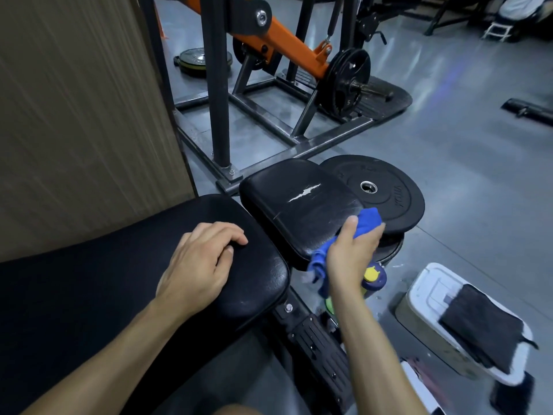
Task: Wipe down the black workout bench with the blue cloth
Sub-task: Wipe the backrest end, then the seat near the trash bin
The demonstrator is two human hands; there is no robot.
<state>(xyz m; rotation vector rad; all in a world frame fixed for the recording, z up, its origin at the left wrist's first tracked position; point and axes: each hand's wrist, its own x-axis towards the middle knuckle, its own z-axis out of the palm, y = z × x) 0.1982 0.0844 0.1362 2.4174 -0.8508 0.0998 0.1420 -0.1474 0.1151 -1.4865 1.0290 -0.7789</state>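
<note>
A grey, glossy gym floor point(466, 163) spreads out beyond the hands and to their right, catching pale reflections of light. A beige, wood-grained wall panel point(77, 109) rises to the left of them. Ahead stands a dark steel machine frame point(215, 85) with an orange arm point(287, 46) carrying a black weight plate point(344, 82). A white box point(431, 298) with a dark mat on it sits on the floor to the right.

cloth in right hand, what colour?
Blue: the cloth gripped by the right hand, clearest in the head view.
</note>
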